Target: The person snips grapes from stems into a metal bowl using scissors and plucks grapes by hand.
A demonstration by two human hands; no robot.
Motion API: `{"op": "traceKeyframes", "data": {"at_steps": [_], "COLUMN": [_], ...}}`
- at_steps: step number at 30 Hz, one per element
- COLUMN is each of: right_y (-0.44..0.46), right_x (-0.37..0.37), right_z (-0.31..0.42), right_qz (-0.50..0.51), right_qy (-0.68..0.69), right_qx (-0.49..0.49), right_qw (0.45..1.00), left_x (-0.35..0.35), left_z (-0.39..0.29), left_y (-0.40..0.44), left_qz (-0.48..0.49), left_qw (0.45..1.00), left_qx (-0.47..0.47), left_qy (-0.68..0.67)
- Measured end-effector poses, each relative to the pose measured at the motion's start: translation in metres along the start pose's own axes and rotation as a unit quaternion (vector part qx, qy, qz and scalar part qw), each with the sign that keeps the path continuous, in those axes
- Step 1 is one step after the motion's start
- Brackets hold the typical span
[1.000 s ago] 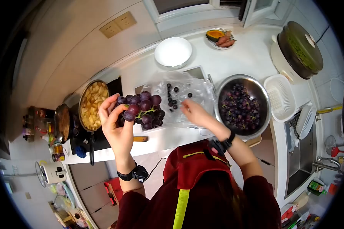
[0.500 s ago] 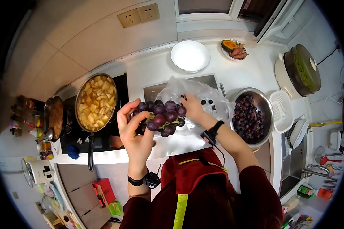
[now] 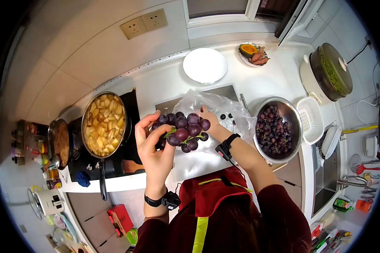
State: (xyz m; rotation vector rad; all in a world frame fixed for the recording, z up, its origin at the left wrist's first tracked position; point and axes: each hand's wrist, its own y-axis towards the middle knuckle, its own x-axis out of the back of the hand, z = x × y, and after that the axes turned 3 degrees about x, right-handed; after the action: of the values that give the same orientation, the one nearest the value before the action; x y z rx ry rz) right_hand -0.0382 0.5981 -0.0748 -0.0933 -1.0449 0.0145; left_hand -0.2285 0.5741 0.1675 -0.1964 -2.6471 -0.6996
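A bunch of dark purple grapes [image 3: 185,131] hangs from my left hand [image 3: 155,147], whose thumb and fingers are closed around its left end. Behind the bunch, my right hand [image 3: 210,122] reaches over a clear plastic bag [image 3: 240,113]. Its fingertips are partly hidden by the grapes, so their grip does not show. Several loose dark grapes [image 3: 223,116] lie on the bag just right of that hand. Further right, a steel bowl [image 3: 299,145] holds many more grapes [image 3: 275,130].
Left on the black stove stand a pan of cut pieces [image 3: 104,125], its handle [image 3: 102,179] jutting forward, and a dark pan [image 3: 59,143]. A white plate [image 3: 204,65] sits behind the bag. A white basket [image 3: 310,120] stands right of the bowl, near the sink [image 3: 325,181].
The view has shifted slightly. My left hand still holds the grape bunch, now a little further right. My right hand's fingertips have become more hidden behind the bunch.
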Motion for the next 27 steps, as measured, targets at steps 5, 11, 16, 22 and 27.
{"op": "traceKeyframes", "data": {"at_steps": [5,11,16,22,27], "right_y": [-0.015,-0.007,0.018,0.000,-0.039], "right_x": [0.001,-0.029,-0.043,-0.003,0.034], "right_z": [-0.004,-0.027,-0.038,-0.027,-0.008], "right_qz": [-0.051,-0.140,-0.062,-0.029,-0.150], "right_qy": [0.103,0.070,0.105,0.211,0.190], "right_qx": [0.089,0.103,0.096,0.022,0.052], "right_qw": [0.989,0.982,0.988,0.977,0.969], "left_x": [-0.002,-0.010,-0.016,-0.017,-0.019], "left_z": [0.000,-0.002,-0.003,-0.007,-0.009], "left_y": [0.002,0.004,0.005,0.005,0.005], "left_qz": [-0.003,0.006,0.006,0.001,0.013], "left_qw": [1.000,1.000,1.000,1.000,1.000], "left_qx": [-0.001,0.005,0.004,-0.001,-0.007], "left_qy": [-0.004,-0.002,-0.007,-0.008,-0.002]}}
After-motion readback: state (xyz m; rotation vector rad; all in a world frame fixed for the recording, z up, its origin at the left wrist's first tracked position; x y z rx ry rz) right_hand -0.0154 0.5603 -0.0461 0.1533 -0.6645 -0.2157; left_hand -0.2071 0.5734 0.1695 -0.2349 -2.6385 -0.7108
